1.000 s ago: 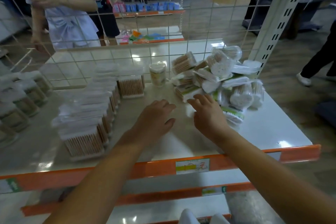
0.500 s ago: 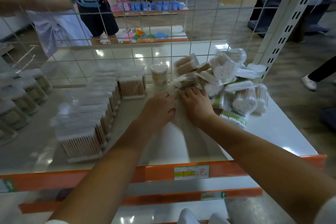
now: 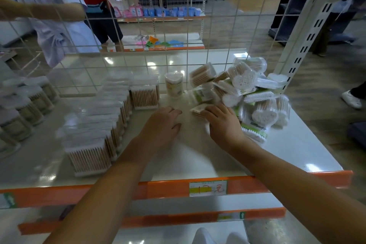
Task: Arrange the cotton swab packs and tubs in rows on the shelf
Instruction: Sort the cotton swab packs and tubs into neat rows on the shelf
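Observation:
On the white shelf (image 3: 198,162), a jumbled pile of cotton swab packs and heart-shaped tubs (image 3: 249,93) lies at the right. My right hand (image 3: 223,125) sits at the pile's near left edge, fingers curled over a small flat swab pack (image 3: 198,109) on the shelf. My left hand (image 3: 160,127) rests beside it on the bare shelf, fingers loosely bent, holding nothing. One heart-shaped tub (image 3: 174,85) stands upright at the back. A row of clear rectangular boxes of wooden-stick swabs (image 3: 93,150) runs from the front to the back, left of my hands.
Round swab tubs (image 3: 29,105) stand in rows at the far left. A wire grid panel (image 3: 186,25) closes the shelf's back, with a slotted white post (image 3: 303,45) at the right. An orange price rail (image 3: 170,188) edges the front. People stand behind the grid.
My right hand has drawn back from the pile toward me, bringing a small swab pack under its fingers. My left hand has shifted slightly nearer to me.

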### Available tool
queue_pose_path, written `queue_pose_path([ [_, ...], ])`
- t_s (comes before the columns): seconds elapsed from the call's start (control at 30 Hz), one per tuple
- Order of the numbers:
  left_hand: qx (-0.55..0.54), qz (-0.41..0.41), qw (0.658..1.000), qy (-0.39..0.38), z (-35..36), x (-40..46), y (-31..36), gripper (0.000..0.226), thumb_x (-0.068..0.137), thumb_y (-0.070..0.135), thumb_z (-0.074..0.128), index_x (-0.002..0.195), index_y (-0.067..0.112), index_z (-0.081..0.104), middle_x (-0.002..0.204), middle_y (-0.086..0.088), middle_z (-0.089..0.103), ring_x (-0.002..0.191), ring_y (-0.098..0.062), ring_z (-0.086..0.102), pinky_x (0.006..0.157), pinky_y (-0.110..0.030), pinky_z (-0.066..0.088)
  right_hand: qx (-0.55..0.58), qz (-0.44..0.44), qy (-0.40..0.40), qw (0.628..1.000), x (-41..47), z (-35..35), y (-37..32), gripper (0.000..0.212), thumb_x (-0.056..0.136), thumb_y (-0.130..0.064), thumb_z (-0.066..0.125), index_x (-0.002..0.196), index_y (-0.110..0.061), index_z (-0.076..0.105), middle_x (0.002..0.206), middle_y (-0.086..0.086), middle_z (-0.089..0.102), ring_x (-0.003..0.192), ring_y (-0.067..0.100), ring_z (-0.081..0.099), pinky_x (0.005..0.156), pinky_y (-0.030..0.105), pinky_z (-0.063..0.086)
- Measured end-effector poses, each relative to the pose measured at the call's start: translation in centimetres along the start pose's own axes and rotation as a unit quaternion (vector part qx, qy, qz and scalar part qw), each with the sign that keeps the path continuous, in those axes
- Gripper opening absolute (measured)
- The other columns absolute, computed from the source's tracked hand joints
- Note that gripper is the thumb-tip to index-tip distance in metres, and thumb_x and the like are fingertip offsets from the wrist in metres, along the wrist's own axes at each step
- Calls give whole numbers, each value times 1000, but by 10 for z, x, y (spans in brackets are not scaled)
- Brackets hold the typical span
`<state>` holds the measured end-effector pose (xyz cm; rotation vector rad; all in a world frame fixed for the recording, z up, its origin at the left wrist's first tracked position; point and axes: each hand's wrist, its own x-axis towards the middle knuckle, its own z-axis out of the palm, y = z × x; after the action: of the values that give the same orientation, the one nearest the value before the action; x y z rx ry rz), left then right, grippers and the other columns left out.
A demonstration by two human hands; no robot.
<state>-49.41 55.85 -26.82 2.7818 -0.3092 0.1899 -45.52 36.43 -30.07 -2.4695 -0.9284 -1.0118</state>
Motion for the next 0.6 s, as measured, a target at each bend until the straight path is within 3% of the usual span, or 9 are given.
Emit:
queue_pose_path([
  [0.13, -37, -3, 999, 15, 0, -9, 4, 42, 89, 17, 57, 130, 12, 51, 126, -8, 53, 115, -24, 48, 94, -31, 37, 40, -12, 19, 999, -13, -13, -1, 32, 67, 3, 39, 82, -7, 66, 86, 9, 65, 82, 29, 57, 65, 36, 48],
  [0.27, -67, 6, 998, 5, 2, -10, 6, 40, 89, 6, 51, 129, 10, 52, 128, -8, 54, 117, -23, 50, 94, -27, 36, 69, -19, 30, 997, -24, -24, 0, 30, 70, 8, 42, 87, -10, 58, 91, 13, 62, 91, 26, 50, 69, 40, 48],
  [0.4, -155, -4, 988, 9, 1, -12, 16, 38, 92, 16, 54, 129, 11, 52, 126, -5, 56, 111, -14, 53, 87, -21, 37, 80, -18, 49, 995, -32, -31, 2, 45, 64, 20, 55, 89, -16, 50, 101, 16, 56, 91, 33, 53, 68, 40, 48],
  [0.5, -275, -27, 961, -18, 0, -14, 28, 46, 86, 22, 64, 130, 17, 50, 119, 3, 56, 106, -5, 51, 85, -20, 39, 95, -26, 83, 992, -33, -39, 3, 46, 64, 20, 61, 87, -19, 51, 107, 10, 44, 95, 30, 47, 69, 36, 45],
  [0.6, -386, -50, 920, -53, 1, -14, 36, 52, 78, 12, 71, 125, 20, 50, 109, 3, 59, 106, -12, 55, 90, -31, 49, 107, -38, 104, 988, -35, -46, 2, 31, 75, 6, 63, 88, -19, 50, 108, 10, 41, 96, 29, 45, 70, 38, 47],
])
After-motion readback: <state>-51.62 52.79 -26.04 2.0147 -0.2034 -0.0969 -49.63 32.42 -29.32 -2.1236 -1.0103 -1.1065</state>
